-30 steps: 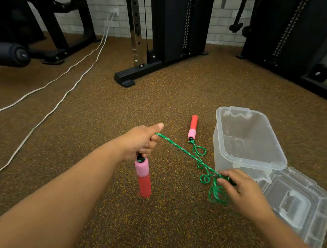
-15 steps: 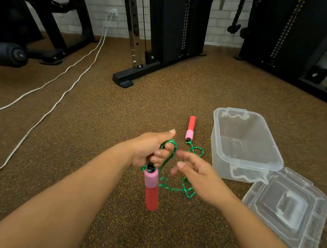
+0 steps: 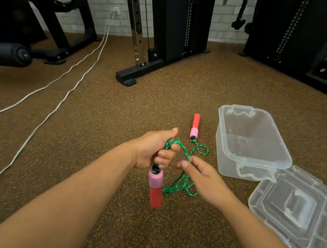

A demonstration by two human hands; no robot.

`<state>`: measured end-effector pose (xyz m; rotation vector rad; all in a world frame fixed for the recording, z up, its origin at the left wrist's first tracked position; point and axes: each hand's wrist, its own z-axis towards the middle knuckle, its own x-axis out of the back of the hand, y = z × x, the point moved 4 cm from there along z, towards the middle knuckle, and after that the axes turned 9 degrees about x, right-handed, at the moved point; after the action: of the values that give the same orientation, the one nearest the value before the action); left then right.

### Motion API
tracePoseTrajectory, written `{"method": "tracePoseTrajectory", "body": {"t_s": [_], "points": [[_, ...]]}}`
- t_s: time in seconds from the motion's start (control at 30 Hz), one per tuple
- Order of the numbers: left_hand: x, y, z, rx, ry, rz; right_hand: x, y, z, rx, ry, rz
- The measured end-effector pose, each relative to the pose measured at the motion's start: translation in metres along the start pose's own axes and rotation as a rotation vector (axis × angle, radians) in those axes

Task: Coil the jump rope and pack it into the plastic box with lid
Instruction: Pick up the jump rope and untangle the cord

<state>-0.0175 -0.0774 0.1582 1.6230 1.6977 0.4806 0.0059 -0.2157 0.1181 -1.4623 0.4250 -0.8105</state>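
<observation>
- Left hand is clenched round the green braided jump rope, red-and-pink foam handle dangling straight down.
- Right hand is fingers-loose, touching the slack just right of it; looks nearest for the next loop.
- Clear plastic box sits open, further right.

The box sits right of the floor handle, its lid nearer the camera.
</observation>
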Motion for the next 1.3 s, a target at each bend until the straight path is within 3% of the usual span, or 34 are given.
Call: {"method": "tracePoseTrajectory", "body": {"t_s": [0.13,0.23,0.33,0.43,0.63,0.93,1.07,1.17,1.3], "points": [[0.007,-0.003,-0.004,0.005,-0.017,0.040,0.025,-0.001,0.001,-0.043,0.202,0.248],[0.000,-0.008,-0.004,0.074,-0.086,0.152,0.032,-0.011,0.011,0.017,0.347,0.239],[-0.014,-0.015,-0.003,0.161,-0.204,0.264,0.028,-0.019,0.020,0.096,0.387,0.131],[-0.022,-0.013,-0.007,0.106,-0.270,0.232,0.023,-0.006,0.021,0.088,0.361,-0.028],[0.006,0.003,-0.001,-0.188,-0.032,-0.235,0.007,0.023,-0.009,0.031,0.194,-0.251],[0.010,0.019,0.002,-0.299,0.022,-0.510,-0.008,-0.009,-0.020,0.189,-0.006,-0.504],[0.002,0.017,0.007,-0.256,0.134,-0.273,-0.001,-0.034,-0.016,0.288,-0.053,-0.500],[-0.002,0.012,0.008,-0.188,0.252,0.110,0.014,-0.046,-0.011,0.335,-0.043,-0.459],[-0.007,0.005,-0.004,-0.099,0.223,0.588,0.039,-0.048,-0.002,0.336,0.013,-0.450]]}}
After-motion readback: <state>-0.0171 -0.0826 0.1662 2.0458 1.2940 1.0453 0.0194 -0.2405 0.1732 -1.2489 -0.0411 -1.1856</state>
